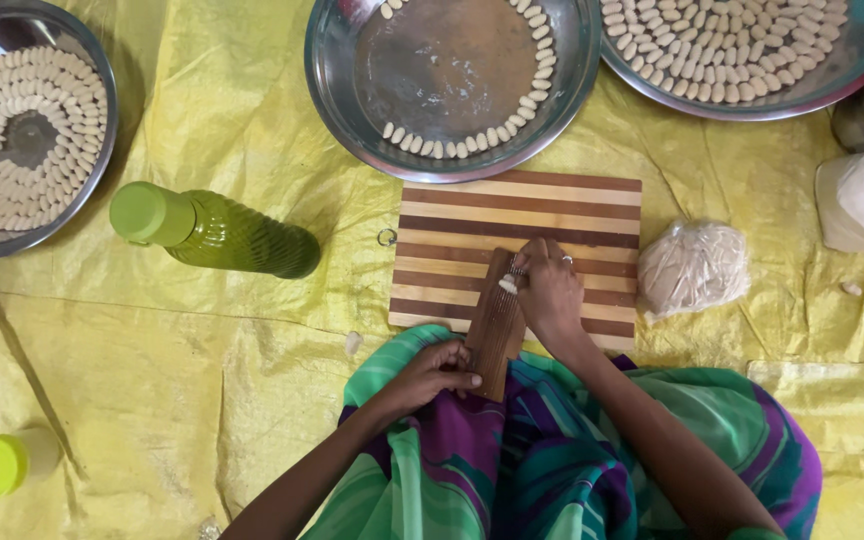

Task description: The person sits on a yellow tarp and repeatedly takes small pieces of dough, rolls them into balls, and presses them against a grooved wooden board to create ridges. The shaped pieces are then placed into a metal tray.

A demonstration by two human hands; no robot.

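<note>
Your left hand grips the ridged paddle on the board while your right hand presses a dough piece on it; beyond the board, the middle plate is only rim-filled, two others nearly full.

A home floor kitchen: yellow sheet, steel plates of shaped dough pieces, striped cutting board.

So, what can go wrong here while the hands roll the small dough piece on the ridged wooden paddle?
1. The ridged wooden paddle leans from lap to striped board, steadied only by the left hand; it may slip.
2. The dough piece under the right hand could roll off.
3. The lying green bottle might roll.
</note>
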